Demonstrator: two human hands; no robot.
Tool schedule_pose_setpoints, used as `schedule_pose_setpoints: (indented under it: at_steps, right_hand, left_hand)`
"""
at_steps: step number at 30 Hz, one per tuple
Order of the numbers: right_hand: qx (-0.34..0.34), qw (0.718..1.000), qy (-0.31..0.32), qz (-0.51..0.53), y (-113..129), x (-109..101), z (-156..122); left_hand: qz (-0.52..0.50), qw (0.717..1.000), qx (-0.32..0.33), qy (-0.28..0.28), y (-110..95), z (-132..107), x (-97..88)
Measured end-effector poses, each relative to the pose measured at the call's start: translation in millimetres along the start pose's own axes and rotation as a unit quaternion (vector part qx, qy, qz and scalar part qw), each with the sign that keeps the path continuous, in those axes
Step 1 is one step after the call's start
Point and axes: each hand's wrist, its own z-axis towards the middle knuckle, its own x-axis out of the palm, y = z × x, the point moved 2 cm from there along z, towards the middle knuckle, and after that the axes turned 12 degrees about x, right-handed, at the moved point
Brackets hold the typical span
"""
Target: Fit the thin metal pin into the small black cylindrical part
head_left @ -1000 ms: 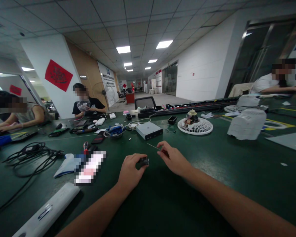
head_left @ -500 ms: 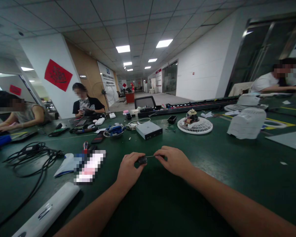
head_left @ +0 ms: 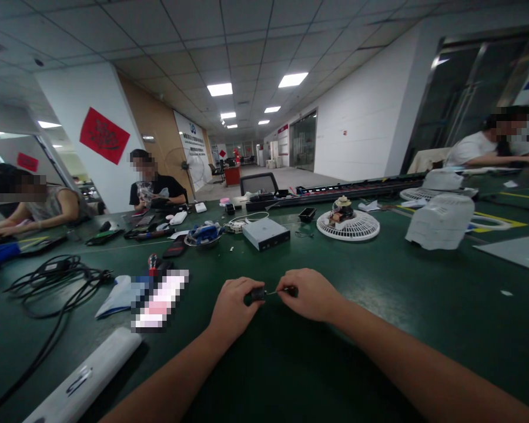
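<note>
My left hand is closed around a small dark cylindrical part, held just above the green table. My right hand pinches a thin metal rod whose tip meets the dark part. The two hands sit close together at the table's near middle, fingertips almost touching.
Beyond the hands lie a grey metal box, a white fan grille with a motor, a white fan housing, black cables and a white casing. Other people sit at the left, the far left and the far right.
My right hand has swung the thin rod round and brought it to the dark part in my left hand. Both hands have drawn together and slightly nearer to me.
</note>
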Motion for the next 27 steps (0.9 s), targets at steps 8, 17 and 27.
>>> schedule_pose_setpoints:
  at_steps: [8, 17, 27]
  right_hand:
    - [0.039, 0.999, 0.017, 0.016, 1.7, 2.5, 0.8]
    - [0.177, 0.982, 0.053, -0.03, -16.2, -1.6, 5.6]
    - [0.148, 0.948, 0.2, 0.2, -7.9, -0.2, 0.1]
  left_hand:
    - [-0.003, 1.0, -0.02, -0.004, -0.6, 0.1, -1.8]
    - [-0.008, 0.996, -0.089, -0.03, 13.6, -3.4, 3.2]
    - [-0.036, 0.994, -0.098, 0.003, 16.1, -4.2, 6.7]
